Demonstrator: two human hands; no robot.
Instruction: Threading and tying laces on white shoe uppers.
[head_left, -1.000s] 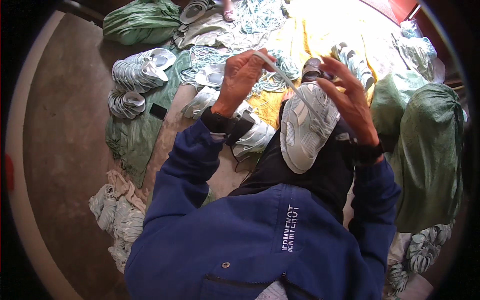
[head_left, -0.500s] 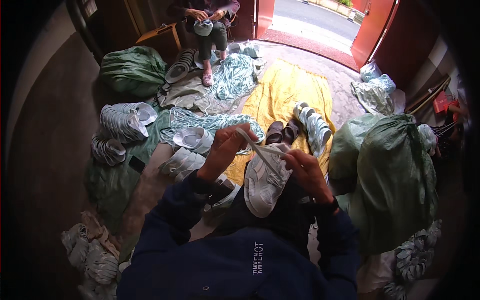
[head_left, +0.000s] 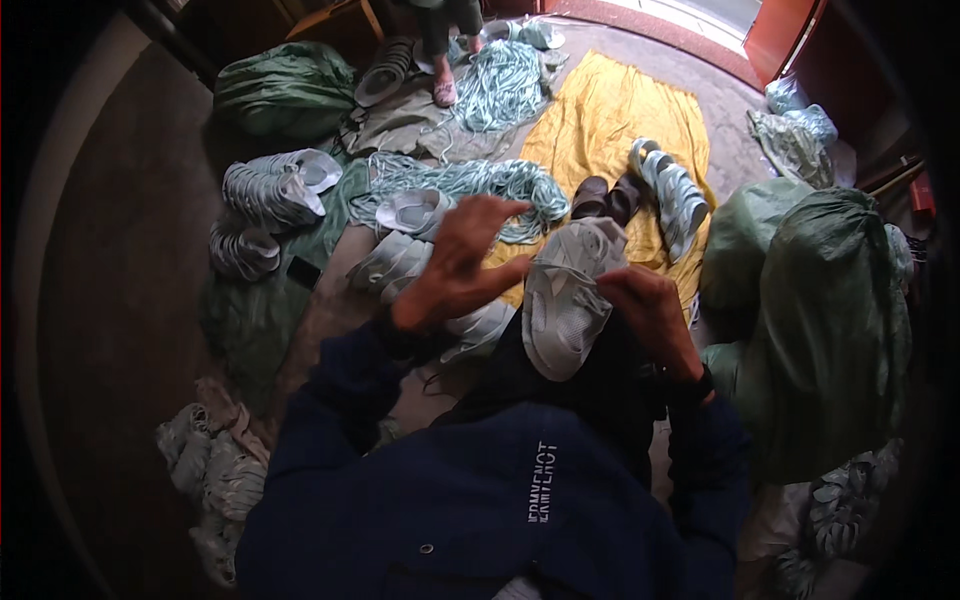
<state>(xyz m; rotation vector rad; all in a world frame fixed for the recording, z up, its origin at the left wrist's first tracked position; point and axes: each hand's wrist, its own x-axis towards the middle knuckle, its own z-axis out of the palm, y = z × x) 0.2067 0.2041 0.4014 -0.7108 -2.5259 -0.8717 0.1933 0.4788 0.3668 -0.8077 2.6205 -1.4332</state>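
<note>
A light grey mesh shoe upper [head_left: 566, 335] rests on my dark-trousered leg, its toe end toward me. My left hand [head_left: 465, 258] is raised to the left of it, with fingers and thumb spread and nothing in them. At the upper's right edge my right hand [head_left: 648, 305] has its fingers pinched together. Whatever lies between those fingertips is hidden.
Coils of pale blue-green laces [head_left: 500, 85] lie on the floor ahead. Stacked uppers [head_left: 268, 195] are at left and along the yellow sheet [head_left: 600, 95]. Green sacks [head_left: 830, 320] stand at right. Dark shoes [head_left: 606, 200] lie beyond my knee. A person's foot [head_left: 444, 92] shows far off.
My left hand has let go of the flat pale lace and spread its fingers. The right hand stays pinched by the upper. The whole view has tilted down toward my body.
</note>
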